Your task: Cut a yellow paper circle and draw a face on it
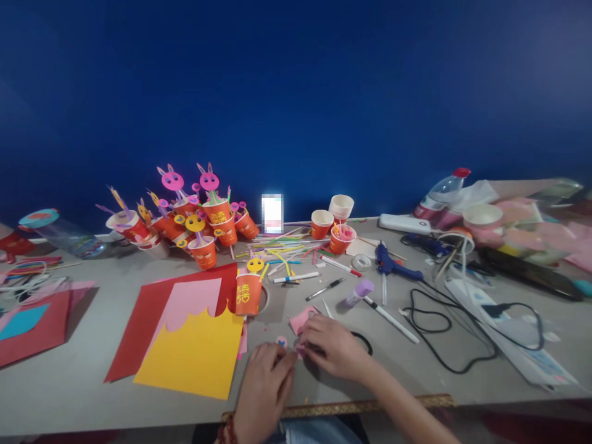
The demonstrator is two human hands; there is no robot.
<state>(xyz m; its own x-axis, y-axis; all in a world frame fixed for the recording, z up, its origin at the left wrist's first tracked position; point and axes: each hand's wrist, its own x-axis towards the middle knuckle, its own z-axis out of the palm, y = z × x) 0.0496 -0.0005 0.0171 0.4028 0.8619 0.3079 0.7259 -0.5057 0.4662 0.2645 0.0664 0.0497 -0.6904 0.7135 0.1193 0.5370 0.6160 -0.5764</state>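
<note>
Above the table's front edge, my left hand (268, 377) and my right hand (330, 346) meet fingertip to fingertip. Both are closed on a small pink paper piece (300, 351), mostly covered by the fingers. Just beyond my left fingers lies a small pink paper disc (282, 340) with a blue shape on it. A pink paper scrap (303, 318) with a cut-out edge sits against the back of my right fingers. Scissors (327, 309) lie partly under my right hand, their black handle showing to its right.
Yellow paper (194, 351) over pink and red sheets lies left. Behind it stand red cups with paper animal faces, one cup (248, 295) nearest. A glue stick (359, 293), marker (391, 319), blue glue gun (395, 266) and power strip (509, 333) with looping cables are right.
</note>
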